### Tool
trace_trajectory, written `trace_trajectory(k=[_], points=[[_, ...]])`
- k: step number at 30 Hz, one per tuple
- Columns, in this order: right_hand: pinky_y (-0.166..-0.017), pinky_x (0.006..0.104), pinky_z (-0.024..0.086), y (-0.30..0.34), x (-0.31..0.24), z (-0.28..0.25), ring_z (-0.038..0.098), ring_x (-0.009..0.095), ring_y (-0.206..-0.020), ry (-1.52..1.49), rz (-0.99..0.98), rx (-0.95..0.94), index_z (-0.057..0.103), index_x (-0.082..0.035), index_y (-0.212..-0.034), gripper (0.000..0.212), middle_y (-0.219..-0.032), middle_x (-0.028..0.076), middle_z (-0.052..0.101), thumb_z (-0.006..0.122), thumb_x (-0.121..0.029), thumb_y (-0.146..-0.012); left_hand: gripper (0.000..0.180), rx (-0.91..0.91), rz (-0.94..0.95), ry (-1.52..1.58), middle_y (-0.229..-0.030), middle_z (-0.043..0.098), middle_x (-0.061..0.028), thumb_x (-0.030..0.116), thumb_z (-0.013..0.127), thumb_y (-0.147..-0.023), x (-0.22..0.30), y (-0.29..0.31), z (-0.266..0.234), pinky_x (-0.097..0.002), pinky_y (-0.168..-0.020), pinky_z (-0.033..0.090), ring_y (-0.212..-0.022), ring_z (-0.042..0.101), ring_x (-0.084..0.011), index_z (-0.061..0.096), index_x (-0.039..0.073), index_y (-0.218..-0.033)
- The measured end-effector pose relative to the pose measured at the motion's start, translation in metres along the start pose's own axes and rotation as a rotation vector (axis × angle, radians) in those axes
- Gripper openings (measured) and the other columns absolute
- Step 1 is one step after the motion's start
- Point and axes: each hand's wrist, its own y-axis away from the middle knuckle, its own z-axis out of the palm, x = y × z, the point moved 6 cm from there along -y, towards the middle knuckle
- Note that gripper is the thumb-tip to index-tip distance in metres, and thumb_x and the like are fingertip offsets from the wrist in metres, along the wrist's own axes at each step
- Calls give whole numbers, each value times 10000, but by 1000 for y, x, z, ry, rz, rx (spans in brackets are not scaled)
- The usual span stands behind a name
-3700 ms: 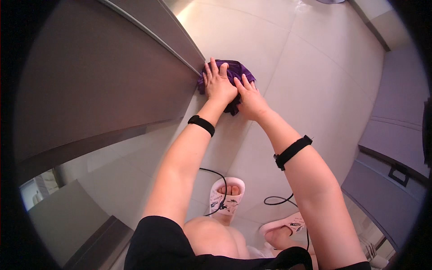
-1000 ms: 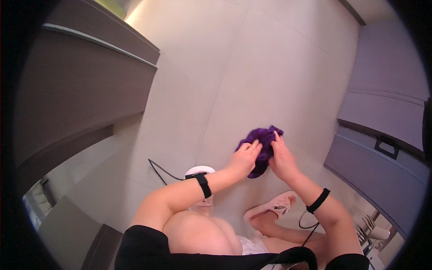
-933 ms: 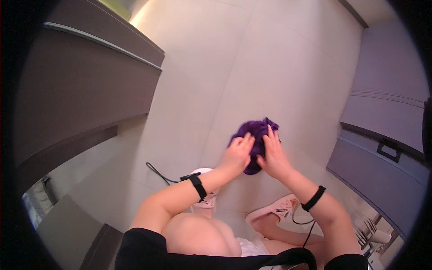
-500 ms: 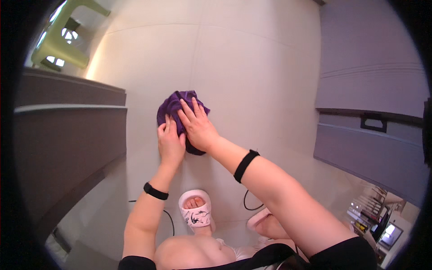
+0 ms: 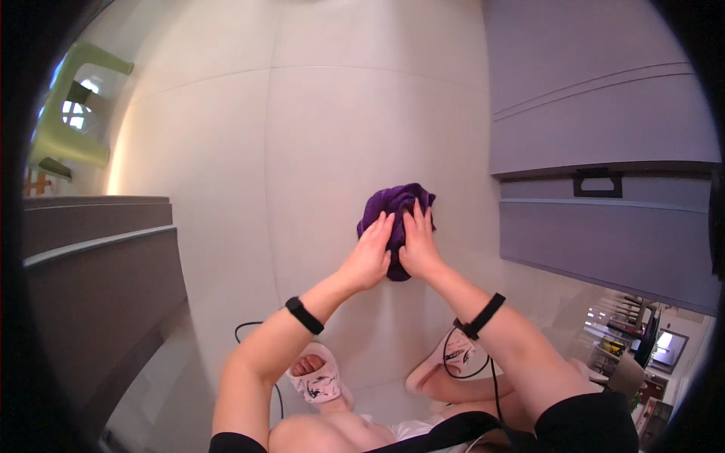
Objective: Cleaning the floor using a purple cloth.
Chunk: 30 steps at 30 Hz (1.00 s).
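Observation:
On the pale floor (image 5: 332,143) lies a crumpled purple cloth (image 5: 396,198), bunched into a rough mound with its darker folds towards me. Pressing on its left side is my left hand (image 5: 368,257), open, with fingers stretched forward together over the fabric. My right hand (image 5: 420,245) rests on the right side of the cloth, open, its fingers extended and somewhat apart. The two thumbs lie close to each other near the middle of the cloth. Both palms face down, and what is under them is hidden.
Grey cabinets (image 5: 589,234) with a black handle cutout run along the right. A dark brown cabinet (image 5: 106,272) borders the left, with a green stool (image 5: 68,143) beyond it. My slippered feet (image 5: 316,381) stand close by, and a black cable (image 5: 492,377) hangs near my right arm.
Both hands and the purple cloth have shifted to the right across the floor. The view has swung too, and my right hand now sits beside the left instead of ahead of it.

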Motion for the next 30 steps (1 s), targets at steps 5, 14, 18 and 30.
trace_trajectory(k=[5,14,18,30], points=[[-1106,691,203,1,-46,8,82,601,-1420,-132,-24,65,271,43,-1471,867,-1590,299,84,703,-341,-824,823,170,-219,877,-1599,232,-233,-143,350,-807,-37,14,-23,-372,-1203,203,-1499,218,-294,122,39,-1577],[-1130,678,195,-132,-123,12,99,527,-1452,-51,-418,167,346,-24,-1460,781,-1608,199,147,683,-322,-821,677,507,-57,-266,-1219,585,-252,-12,534,-845,-46,-10,-141,-457,-1010,436,-1149,551,-405,340,-6,-1493],[-1143,622,245,-201,-129,-4,163,490,-1452,-9,-515,208,429,-41,-1429,722,-1589,187,234,699,-361,-841,840,509,-28,-474,-1490,397,-273,146,723,-841,-45,-41,-183,-476,-1119,313,-1355,409,-411,267,29,-1536],[-1181,557,224,-374,-125,-48,180,457,-1469,143,-331,99,321,-78,-1517,745,-1612,166,220,571,-484,-945,1209,330,-447,-684,-1585,195,-280,284,923,-578,-54,-70,-188,-564,-1187,188,-1473,172,-459,235,-27,-1523]])
